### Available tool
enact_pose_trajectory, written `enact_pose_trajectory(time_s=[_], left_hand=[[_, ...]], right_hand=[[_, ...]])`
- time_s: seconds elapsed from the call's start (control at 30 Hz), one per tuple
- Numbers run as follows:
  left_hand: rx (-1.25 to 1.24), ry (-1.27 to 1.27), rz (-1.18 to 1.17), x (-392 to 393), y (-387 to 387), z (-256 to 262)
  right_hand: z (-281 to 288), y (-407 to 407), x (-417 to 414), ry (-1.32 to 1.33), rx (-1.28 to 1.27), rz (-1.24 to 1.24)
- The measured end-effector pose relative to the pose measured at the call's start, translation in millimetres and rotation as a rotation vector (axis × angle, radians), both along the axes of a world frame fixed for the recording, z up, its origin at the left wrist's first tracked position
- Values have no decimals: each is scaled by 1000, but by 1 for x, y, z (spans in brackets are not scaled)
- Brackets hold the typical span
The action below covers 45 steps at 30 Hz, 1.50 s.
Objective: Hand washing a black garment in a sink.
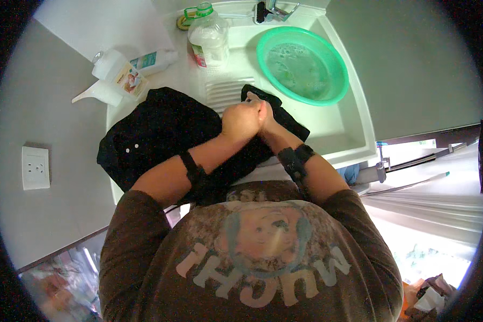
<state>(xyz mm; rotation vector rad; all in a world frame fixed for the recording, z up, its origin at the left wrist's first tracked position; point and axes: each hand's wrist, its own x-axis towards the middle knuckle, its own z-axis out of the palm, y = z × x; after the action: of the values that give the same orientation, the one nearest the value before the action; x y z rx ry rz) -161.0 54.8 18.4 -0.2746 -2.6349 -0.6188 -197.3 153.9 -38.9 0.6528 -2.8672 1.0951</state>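
My left hand [242,118] and my right hand [268,117] are pressed together over a black garment [173,124], both closed on its cloth. A bunched end of the garment shows just beyond and to the right of my fists. Most of it spreads to the left across the sink's near edge, with two small white dots on it. Under the cloth, the ridged washboard part [231,90] of the white sink [338,133] is partly covered. My fingers are mostly hidden, so the exact grip does not show.
A green basin [342,80] of sudsy water stands in the sink, right of my hands. Behind are a clear plastic jug [213,44], a black-bristled brush [260,13] and a faucet [279,12]. White bottles [112,72] stand at left, near a wall socket [36,168].
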Motion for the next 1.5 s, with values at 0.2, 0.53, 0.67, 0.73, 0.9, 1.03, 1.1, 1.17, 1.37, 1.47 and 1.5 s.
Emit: enact_pose_trajectory(time_s=[0.2, 0.53, 0.67, 0.73, 0.9, 1.03, 1.1, 1.17, 1.37, 1.47, 1.5], left_hand=[[-44, -90, 105, -25, -22, -26], [-73, -79, 72, -6, 5, -16], [-120, -89, -14, 11, -14, -10], [-145, -34, 41, -19, -25, -17], [-14, -34, -65, 39, -2, 7], [-40, -72, 19, -3, -19, -9], [-72, -86, 58, -20, -28, -14], [-54, -89, 17, -7, -24, -16], [-100, -28, -47, 2, -21, -8], [-58, -19, 27, -13, -26, -16], [-51, -7, -62, 0, -19, -15]], right_hand=[[9, -19, 7, -750, -1052, -503], [-41, 3, -3, -375, -823, -238], [-1, -18, 13, -692, -1203, -410], [4, -18, 10, -718, -1098, -544], [-12, -3, 11, -622, -1143, -314], [-14, -14, 13, -470, -1036, -360], [-6, -15, 13, -594, -996, -456], [-2, -19, 21, -561, -1091, -435], [-4, -18, 19, -268, -1010, -327], [5, -24, 22, -442, -1087, -405], [20, -20, 31, -477, -1165, -418]])
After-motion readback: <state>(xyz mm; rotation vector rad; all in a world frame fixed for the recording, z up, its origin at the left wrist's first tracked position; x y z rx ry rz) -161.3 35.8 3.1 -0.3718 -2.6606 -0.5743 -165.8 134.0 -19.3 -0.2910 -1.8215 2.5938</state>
